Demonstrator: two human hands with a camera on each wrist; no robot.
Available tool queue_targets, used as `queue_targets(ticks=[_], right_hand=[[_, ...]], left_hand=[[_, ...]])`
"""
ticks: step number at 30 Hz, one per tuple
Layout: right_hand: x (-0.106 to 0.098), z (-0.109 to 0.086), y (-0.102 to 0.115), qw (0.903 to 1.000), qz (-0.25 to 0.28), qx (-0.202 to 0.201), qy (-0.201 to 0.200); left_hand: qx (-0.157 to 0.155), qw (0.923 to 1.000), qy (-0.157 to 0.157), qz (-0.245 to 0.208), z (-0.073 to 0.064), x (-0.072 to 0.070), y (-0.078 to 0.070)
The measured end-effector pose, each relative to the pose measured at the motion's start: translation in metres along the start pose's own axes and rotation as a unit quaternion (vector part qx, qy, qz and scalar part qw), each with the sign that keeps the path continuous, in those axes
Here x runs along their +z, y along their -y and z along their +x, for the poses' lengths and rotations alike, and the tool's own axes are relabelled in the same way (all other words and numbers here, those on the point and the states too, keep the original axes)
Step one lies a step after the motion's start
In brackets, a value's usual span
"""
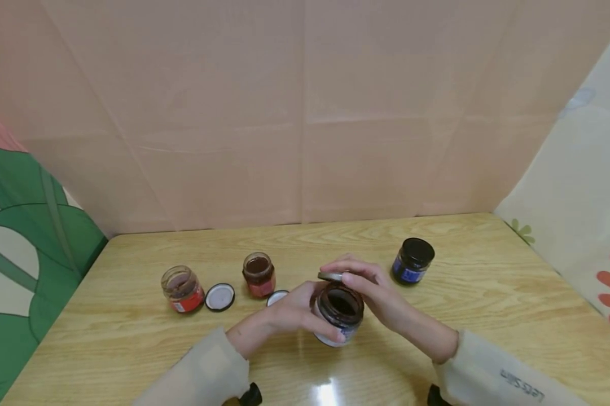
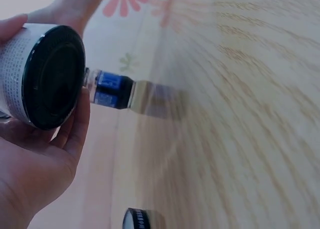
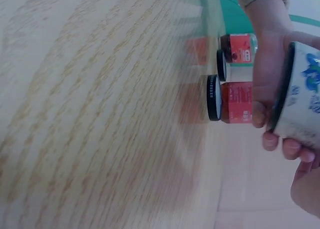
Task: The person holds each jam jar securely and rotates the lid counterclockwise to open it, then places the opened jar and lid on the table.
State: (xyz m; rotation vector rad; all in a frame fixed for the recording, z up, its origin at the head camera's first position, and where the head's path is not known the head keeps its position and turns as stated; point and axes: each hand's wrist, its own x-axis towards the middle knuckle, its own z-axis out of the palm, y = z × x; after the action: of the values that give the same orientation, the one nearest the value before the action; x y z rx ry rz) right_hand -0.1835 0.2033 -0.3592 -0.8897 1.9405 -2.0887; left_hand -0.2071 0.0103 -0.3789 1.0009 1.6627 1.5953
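My left hand (image 1: 295,311) grips a glass jar (image 1: 341,304) of dark contents, raised over the table and tilted with its open mouth toward me. In the left wrist view the dark round base of this jar (image 2: 55,79) shows, and its white and blue label (image 3: 304,91) faces the right wrist camera. My right hand (image 1: 381,287) pinches a lid (image 1: 330,276) between thumb and fingers, just above the jar's far rim. The lid is off the mouth and seen nearly edge-on.
Two lidless jars stand at left, one red-labelled jar (image 1: 185,293) and a smaller dark-filled jar (image 1: 259,276). A lid (image 1: 220,297) lies between them, and another lid (image 1: 277,296) is partly hidden by my left hand. A black-capped, blue-labelled jar (image 1: 413,260) stands at right on the wooden table (image 1: 467,327).
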Motion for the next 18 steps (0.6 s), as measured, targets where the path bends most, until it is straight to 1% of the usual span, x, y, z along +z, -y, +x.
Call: queue_targets(ticks=[3,5,7,10,13,16,18], right_hand=[[0.002,0.001,0.002,0.9994,0.013,0.021,-0.026],[0.004,0.002,0.004,0.9970,0.029,0.049,-0.053],[0.005,0.003,0.006,0.9920,0.042,0.079,-0.090],[0.006,0.006,0.008,0.9775,0.060,0.123,-0.161],[0.007,0.009,0.008,0.9616,0.062,0.152,-0.220],[0.007,0.010,0.006,0.9473,0.062,0.175,-0.261],[0.007,0.011,0.004,0.9411,0.057,0.185,-0.277]], left_hand=[[-0.008,0.9999,-0.013,0.006,-0.001,0.001,0.001],[-0.006,0.9998,-0.017,0.007,0.000,0.001,0.001],[-0.004,0.9998,-0.017,0.005,0.000,0.001,0.000],[-0.005,0.9998,-0.020,0.007,0.000,0.001,-0.001],[-0.009,0.9996,-0.023,0.009,-0.001,0.001,-0.001],[-0.009,0.9997,-0.020,0.007,-0.002,0.001,-0.001],[-0.006,0.9998,-0.018,0.007,-0.002,0.001,0.000]])
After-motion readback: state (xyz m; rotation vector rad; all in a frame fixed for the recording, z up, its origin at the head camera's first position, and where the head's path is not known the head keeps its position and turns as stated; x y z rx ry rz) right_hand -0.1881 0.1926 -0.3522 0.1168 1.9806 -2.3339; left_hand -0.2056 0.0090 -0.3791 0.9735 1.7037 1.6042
